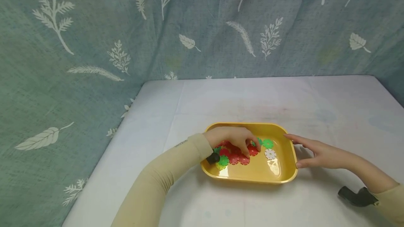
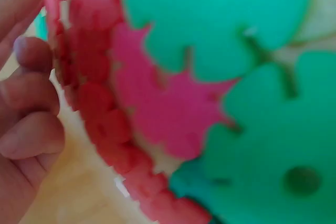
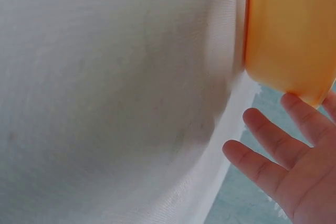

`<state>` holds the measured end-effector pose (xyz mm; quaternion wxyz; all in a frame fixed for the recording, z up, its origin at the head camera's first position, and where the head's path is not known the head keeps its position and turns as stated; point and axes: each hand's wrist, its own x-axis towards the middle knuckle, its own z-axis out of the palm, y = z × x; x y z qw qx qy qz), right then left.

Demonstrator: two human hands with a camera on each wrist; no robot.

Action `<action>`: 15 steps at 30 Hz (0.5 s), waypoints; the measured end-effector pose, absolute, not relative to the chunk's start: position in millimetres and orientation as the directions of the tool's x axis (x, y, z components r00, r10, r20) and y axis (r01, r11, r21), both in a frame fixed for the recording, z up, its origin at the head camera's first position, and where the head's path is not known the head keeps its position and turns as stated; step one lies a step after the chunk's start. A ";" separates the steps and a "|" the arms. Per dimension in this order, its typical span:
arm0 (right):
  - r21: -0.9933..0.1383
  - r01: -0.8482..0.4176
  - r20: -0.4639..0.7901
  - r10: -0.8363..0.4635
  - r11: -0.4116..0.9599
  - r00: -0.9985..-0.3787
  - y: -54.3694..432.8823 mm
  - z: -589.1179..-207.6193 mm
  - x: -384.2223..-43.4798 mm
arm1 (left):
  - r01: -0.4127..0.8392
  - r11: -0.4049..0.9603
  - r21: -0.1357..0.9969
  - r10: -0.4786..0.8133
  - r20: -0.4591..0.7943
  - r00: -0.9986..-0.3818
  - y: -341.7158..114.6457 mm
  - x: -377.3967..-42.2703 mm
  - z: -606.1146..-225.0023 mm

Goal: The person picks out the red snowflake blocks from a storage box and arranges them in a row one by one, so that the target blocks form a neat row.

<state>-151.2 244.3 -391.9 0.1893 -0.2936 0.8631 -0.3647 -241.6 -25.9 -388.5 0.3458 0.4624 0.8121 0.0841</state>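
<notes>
A yellow plastic tray (image 1: 252, 177) holds several notched plastic discs in red, green, white and yellow. My left hand (image 1: 236, 138) reaches into it, with thumb and fingertips around a red disc (image 1: 253, 150) that they pinch. Other red discs (image 1: 234, 159) lie bunched under this hand and wrist. In the left wrist view the curled fingers (image 2: 31, 135) are beside a row of red discs (image 2: 105, 124), with large green discs (image 2: 262, 129) close to the camera. My right hand (image 1: 318, 154) has its fingers spread, fingertips right at the tray's right end.
A white disc (image 1: 270, 154) and a green disc (image 1: 268, 143) lie toward the tray's right side. The tray stands on a white cloth-covered table (image 1: 202, 108). Blue-green leaf-patterned cloth (image 1: 214, 27) hangs behind and to the left. A black wrist device (image 1: 358, 196) is by the right sleeve.
</notes>
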 end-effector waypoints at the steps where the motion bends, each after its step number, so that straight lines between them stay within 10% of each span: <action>1: -0.740 -0.369 -0.113 -0.645 0.562 -0.756 244.2 -391.8 -151.0 | 0.698 0.554 0.455 0.813 -0.477 -0.334 -25.8 -241.2 -389.5; 15: -0.737 -0.379 -0.090 -0.637 0.560 -0.766 244.0 -394.1 -150.8 | 0.668 0.589 0.454 0.803 -0.421 -0.422 -27.4 -241.8 -396.3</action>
